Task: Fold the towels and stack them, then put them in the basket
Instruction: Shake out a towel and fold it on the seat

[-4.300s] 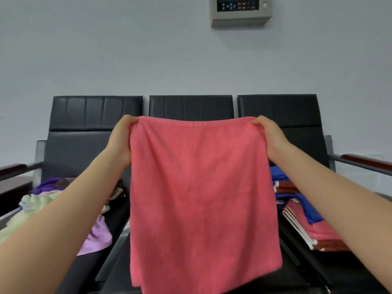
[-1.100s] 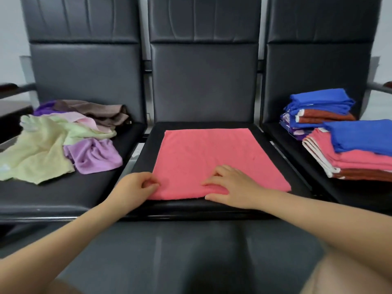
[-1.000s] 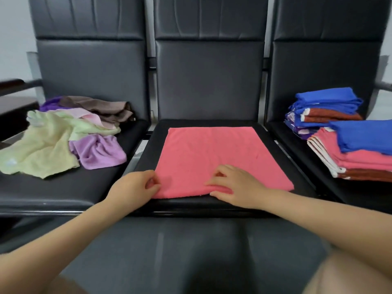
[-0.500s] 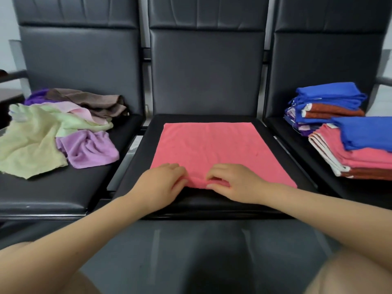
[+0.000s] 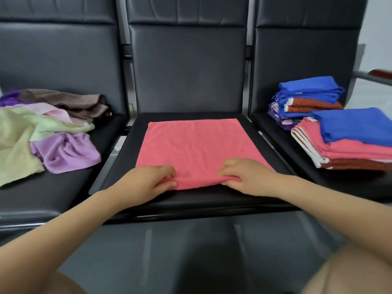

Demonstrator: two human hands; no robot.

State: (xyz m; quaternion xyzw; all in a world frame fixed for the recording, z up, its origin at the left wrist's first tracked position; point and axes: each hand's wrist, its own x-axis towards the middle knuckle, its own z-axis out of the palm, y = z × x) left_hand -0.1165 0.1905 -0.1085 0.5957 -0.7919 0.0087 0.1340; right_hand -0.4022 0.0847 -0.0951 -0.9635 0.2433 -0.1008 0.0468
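On the left seat (image 5: 63, 194) of a row of three black padded chairs lies a loose heap of unfolded towels: a pale green towel (image 5: 14, 145) spread toward the front, a lilac towel (image 5: 67, 152) bunched just beside it, a pale pink one (image 5: 48, 109) above those, and a brown towel (image 5: 70, 100) crumpled against the backrest with a purple one (image 5: 8, 98) showing at the far left edge.

The middle seat (image 5: 191, 200) carries a coral-pink towel (image 5: 195, 143) laid flat, its far edge close to the backrest and its near edge lifted slightly off the cushion. The person's left hand (image 5: 146, 181) pinches that near edge left of centre, thumb below and fingers curled over the cloth. The right hand (image 5: 248, 177) grips the same edge right of centre in the same way, fingers closed on the fabric. Between the two hands the hem is gathered into a small raised roll. Both bare forearms reach in from the lower corners.

On the right seat (image 5: 297, 158) sit two piles of folded towels. The rear stack (image 5: 307, 98) is blue on top with rust-brown and purple layers below. The nearer stack (image 5: 343, 149), just in front and touching it, has a folded blue towel (image 5: 356, 126) on top of coral-pink ones, with a rust-brown one at the bottom. A wood-topped armrest (image 5: 379, 74) shows at the far right.
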